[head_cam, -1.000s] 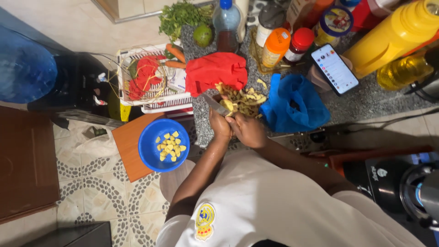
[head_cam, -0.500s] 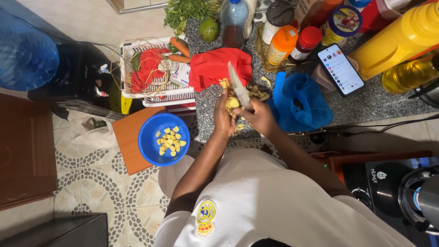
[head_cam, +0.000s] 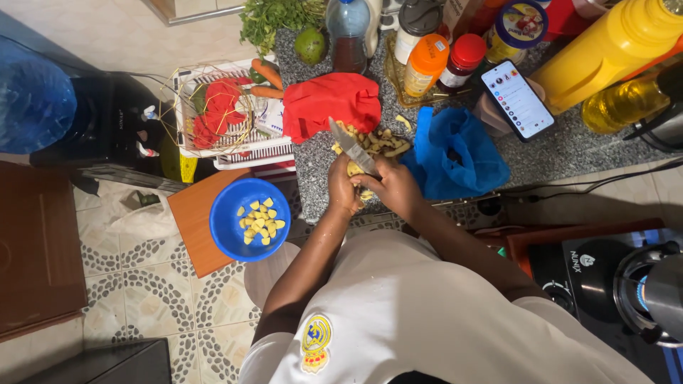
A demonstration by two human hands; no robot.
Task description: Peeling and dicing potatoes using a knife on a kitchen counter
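Hands meet at the near edge of the speckled stone bench (head_cam: 569,153), both closed and busy. The right hand (head_cam: 395,186) is wrapped around the handle of a knife (head_cam: 351,145), whose steel blade angles up and away toward a red cloth (head_cam: 331,103). The left hand (head_cam: 343,192) grips a small pale yellow piece of food (head_cam: 355,169), pinched between fingers and thumb just under the blade.

That piece looks firm but light, and probably damp and a little slippery where it is cut, so a snug hold on its sides, with fingertips clear of the edge, seems the safe place to take it. What kind of food it is, I cannot tell.

Just beyond the hands lies a heap of curled, tan peelings (head_cam: 380,141), thin and limp. A crumpled blue plastic bag (head_cam: 454,153) sits touching the right of that heap, soft and glossy. Down to the left, off the bench, a round blue bowl (head_cam: 226,213) rests on an orange board (head_cam: 191,217) and holds yellow diced chunks (head_cam: 260,220). A white wire basket (head_cam: 235,153) with carrots (head_cam: 267,75) stands beside the red cloth, and a phone (head_cam: 518,98) leans further right.
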